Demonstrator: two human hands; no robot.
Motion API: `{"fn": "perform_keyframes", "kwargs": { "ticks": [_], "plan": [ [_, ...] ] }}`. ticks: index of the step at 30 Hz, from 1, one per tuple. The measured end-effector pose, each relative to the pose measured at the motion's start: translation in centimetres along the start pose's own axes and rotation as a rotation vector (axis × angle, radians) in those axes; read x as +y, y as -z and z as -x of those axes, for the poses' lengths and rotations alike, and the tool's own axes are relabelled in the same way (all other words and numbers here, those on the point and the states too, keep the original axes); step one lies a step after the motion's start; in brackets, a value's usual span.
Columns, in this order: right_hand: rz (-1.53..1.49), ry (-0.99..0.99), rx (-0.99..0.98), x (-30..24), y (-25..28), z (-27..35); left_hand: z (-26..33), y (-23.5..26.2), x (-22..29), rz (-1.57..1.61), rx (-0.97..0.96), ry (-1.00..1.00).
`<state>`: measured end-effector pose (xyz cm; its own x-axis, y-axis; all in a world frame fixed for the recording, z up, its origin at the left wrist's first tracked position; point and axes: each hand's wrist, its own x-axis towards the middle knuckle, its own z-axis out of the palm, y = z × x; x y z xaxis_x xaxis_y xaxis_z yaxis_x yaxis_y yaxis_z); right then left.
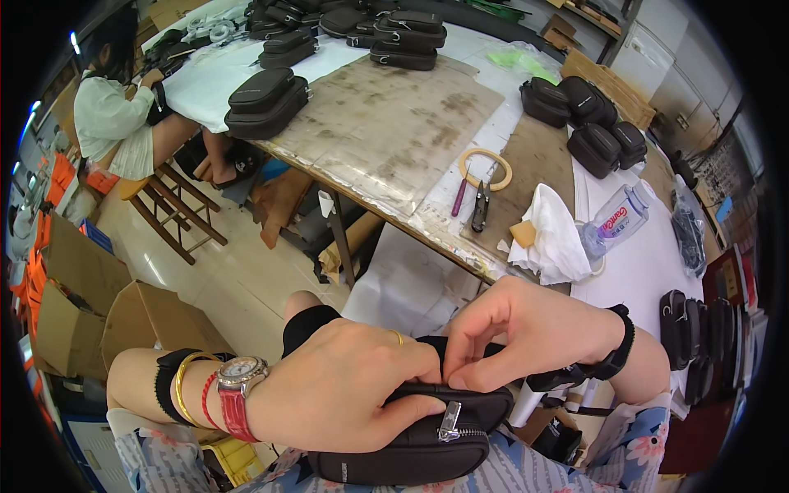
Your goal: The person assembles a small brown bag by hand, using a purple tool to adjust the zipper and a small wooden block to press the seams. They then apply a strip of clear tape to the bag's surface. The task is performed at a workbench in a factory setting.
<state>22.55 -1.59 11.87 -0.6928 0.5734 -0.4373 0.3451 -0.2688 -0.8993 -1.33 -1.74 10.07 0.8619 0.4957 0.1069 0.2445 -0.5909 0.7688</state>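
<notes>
A small black zippered bag (pixel 399 464) rests on my lap at the lower middle. My left hand (pixel 337 386) is closed on its upper part, the thumb lying along the front beside the silver zipper pull (pixel 449 419). At the bag's top edge my right hand (pixel 522 333) pinches thumb and fingers together. What lies between those fingertips is too small or hidden to make out. Beyond my right hand, on the table, lie a white cloth (pixel 552 238) with a tan block (pixel 523 234), dark-handled snips (pixel 481 209), a purple-handled tool (pixel 459 200) and a tape ring (pixel 505 174).
The worktable's edge (pixel 386 215) runs just ahead of my hands. A clear bottle (pixel 615 222) lies on its side at the right. Several finished-looking black bags (pixel 267 103) stand on the table. A person (pixel 115 123) sits on a stool at far left, above cardboard boxes (pixel 156 329).
</notes>
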Motion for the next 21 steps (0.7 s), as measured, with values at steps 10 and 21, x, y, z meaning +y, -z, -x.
{"fn": "perform_keyframes", "kwargs": {
  "ticks": [10, 21],
  "plan": [
    [0.135, 0.017, 0.001, -0.8, 0.3, -0.2, -0.5, 0.3, 0.6, -0.021, -0.01, 0.02],
    [0.18, 0.012, 0.003, -1.5, 0.3, -0.4, -0.7, 0.7, 1.0, -0.027, -0.034, 0.055]
  ]
}}
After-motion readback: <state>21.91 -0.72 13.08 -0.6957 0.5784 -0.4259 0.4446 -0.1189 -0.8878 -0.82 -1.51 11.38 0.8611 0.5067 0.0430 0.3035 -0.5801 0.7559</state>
